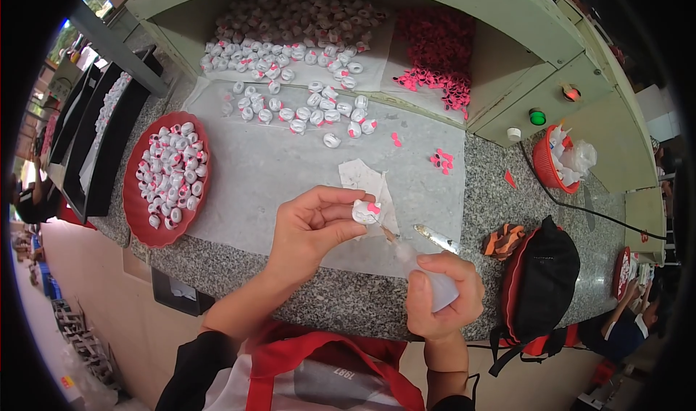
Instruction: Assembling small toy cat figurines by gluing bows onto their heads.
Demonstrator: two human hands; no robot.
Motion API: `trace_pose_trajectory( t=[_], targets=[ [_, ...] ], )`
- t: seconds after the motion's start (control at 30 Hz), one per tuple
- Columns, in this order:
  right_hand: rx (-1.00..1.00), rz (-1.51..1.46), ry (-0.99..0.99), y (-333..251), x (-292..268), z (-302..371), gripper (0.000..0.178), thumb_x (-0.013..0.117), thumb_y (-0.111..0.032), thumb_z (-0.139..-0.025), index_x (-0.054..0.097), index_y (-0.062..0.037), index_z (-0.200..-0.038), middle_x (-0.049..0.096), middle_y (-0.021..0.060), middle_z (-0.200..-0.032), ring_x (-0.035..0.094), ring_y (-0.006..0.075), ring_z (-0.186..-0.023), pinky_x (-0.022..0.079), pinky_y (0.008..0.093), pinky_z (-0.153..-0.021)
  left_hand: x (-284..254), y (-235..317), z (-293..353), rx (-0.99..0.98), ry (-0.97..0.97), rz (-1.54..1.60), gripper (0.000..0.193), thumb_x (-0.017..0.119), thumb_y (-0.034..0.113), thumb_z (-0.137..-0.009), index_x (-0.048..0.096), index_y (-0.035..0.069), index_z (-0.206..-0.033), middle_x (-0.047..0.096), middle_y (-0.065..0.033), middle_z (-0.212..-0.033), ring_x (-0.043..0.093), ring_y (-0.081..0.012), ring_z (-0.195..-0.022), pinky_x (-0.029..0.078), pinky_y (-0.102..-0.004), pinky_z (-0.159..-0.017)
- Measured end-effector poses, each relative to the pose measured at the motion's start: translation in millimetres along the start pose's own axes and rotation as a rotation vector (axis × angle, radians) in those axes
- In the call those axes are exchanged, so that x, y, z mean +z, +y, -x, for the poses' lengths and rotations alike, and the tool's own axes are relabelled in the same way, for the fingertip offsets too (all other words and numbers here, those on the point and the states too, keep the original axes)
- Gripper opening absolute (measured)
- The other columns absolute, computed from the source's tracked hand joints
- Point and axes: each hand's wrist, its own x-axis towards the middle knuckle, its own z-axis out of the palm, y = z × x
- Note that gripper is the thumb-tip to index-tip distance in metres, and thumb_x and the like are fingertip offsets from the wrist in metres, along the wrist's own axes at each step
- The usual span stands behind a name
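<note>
Left fingers (344, 230) tight on a white trinket (362, 212) — right fingers (451, 266) snug around a translucent bottle (443, 291)

The paper sheet (254, 164) leaves room between red plate (130, 188) and hands (310, 226); a black bag (549, 280) blocks the right.

We wear black sleeves (194, 371) ending on the forearms (243, 306); our left hand (308, 222) and right hand (446, 295) are bare. A broad red band (308, 351) arches across our pale front (230, 378), around a darker grey panel (326, 389) bearing small light print (353, 373).
</note>
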Motion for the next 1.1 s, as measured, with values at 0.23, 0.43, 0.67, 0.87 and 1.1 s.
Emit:
trace_pose_trajectory(
  t=[0.23, 0.43, 0.67, 0.87, 1.1],
  targets=[
    [-0.016, 0.036, -0.023, 0, -4, -2, 0.022, 0.061, 0.004, -0.062, 0.055, 0.0015, -0.082, 0.060, 0.0091, -0.066, 0.055, 0.0183, -0.047, 0.043, 0.0250, -0.044, -1, -1, -1, 0.022, 0.007, 0.009, 0.033, 0.058, -0.012, -0.070, 0.051, -0.005, -0.102, 0.058, -0.0162, -0.101, 0.058, -0.0203, -0.092, 0.048, -0.0299, -0.080],
    [0.057, 0.026, -0.024, -4, 0, -2, 0.017, 0.059, 0.002, -0.066, 0.056, 0.0016, -0.083, 0.060, 0.0088, -0.064, 0.056, 0.0164, -0.049, 0.045, 0.0241, -0.046, -2, 0, -1, 0.008, -0.016, 0.000, 0.032, 0.057, -0.012, -0.070, 0.051, -0.004, -0.101, 0.058, -0.0162, -0.102, 0.058, -0.0199, -0.091, 0.048, -0.0296, -0.080],
    [0.799, -0.476, 0.005, 86, 30, -36, 0.043, 0.057, -0.003, -0.071, 0.041, 0.0025, -0.110, 0.059, 0.0111, -0.079, 0.057, 0.0153, -0.059, 0.048, 0.0251, -0.048, -5, 0, 0, 0.032, 0.034, -0.032, 0.030, 0.058, -0.010, -0.073, 0.052, -0.004, -0.101, 0.058, -0.0143, -0.101, 0.058, -0.0159, -0.088, 0.048, -0.0255, -0.076],
    [0.668, 0.583, -0.318, 156, 72, -84, 0.033, 0.069, -0.021, -0.061, 0.059, 0.0007, -0.084, 0.060, 0.0103, -0.065, 0.059, 0.0131, -0.062, 0.047, 0.0264, -0.053, -6, -2, -3, 0.041, 0.053, -0.058, 0.030, 0.058, -0.010, -0.073, 0.052, -0.004, -0.101, 0.059, -0.0136, -0.100, 0.058, -0.0148, -0.087, 0.048, -0.0249, -0.075],
    [0.839, 0.041, -0.279, 88, 20, -42, 0.015, 0.065, -0.008, -0.069, 0.061, 0.0024, -0.080, 0.060, 0.0052, -0.067, 0.056, 0.0083, -0.059, 0.044, 0.0207, -0.049, -11, -9, -2, -0.011, 0.059, -0.099, 0.029, 0.056, -0.010, -0.074, 0.051, -0.003, -0.102, 0.059, -0.0116, -0.099, 0.058, -0.0130, -0.086, 0.048, -0.0236, -0.074]
  ],
)
